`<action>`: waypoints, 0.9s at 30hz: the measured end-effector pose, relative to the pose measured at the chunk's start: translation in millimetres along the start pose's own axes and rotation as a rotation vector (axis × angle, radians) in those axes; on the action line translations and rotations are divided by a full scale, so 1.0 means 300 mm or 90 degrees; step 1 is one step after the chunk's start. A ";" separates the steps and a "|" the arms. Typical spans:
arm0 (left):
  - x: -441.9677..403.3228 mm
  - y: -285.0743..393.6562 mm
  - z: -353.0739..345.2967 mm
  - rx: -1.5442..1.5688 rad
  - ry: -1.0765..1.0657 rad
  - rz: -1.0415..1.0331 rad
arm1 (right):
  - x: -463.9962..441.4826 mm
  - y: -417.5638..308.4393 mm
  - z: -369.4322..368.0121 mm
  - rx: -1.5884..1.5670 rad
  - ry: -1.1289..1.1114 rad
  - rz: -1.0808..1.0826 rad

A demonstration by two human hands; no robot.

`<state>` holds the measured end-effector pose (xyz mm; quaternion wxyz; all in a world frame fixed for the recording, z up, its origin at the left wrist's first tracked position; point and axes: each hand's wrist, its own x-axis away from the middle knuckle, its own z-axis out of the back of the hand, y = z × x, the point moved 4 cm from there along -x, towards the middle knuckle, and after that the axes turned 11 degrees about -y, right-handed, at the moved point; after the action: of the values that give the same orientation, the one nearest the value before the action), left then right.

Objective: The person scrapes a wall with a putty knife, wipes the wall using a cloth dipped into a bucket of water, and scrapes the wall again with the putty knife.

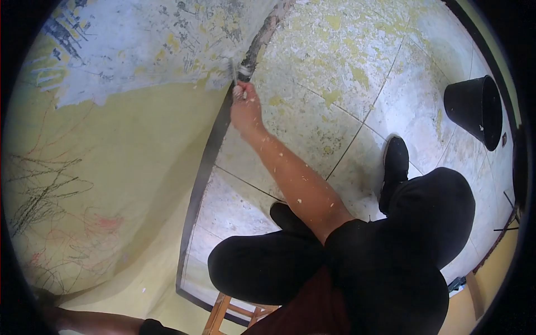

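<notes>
My right hand (245, 109) is closed around a scraper (232, 68), whose thin blade is blurred against the lower part of the wall. Its handle is mostly hidden in my fingers. Around the blade, the wall (139, 56) is stripped to a whitish, patchy surface; below that, yellow paint (151, 128) remains. Beside my hand runs a dark baseboard (209, 145), with a rough, dusty stretch (259, 44) farther along. At the lower left edge, my left hand (44, 301) is near the scribbled wall, dark and cut off, with its fingers not distinguishable.
Paint flakes (335, 50) litter the tiled floor (357, 151). A black bucket (474, 109) lies tilted in view at the right. Under me is part of a wooden stool (220, 312). My legs and dark shoes (395, 162) occupy the floor near the wall.
</notes>
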<state>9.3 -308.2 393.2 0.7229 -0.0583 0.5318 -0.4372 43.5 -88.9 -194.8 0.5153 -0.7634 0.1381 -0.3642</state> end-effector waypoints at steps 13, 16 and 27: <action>0.012 -0.017 0.004 -0.036 -0.004 -0.011 | 0.096 -0.088 -0.016 0.076 0.031 0.031; 0.007 -0.024 0.016 -0.054 -0.002 -0.023 | -0.060 0.038 0.034 0.047 0.017 -0.028; 0.019 -0.035 0.004 -0.061 -0.001 -0.019 | 0.003 -0.071 0.027 0.069 0.015 0.039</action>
<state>4.5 -319.0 395.3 0.7129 -0.1010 0.5507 -0.4221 46.2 -74.6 -177.2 0.5653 -0.7252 0.1474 -0.3644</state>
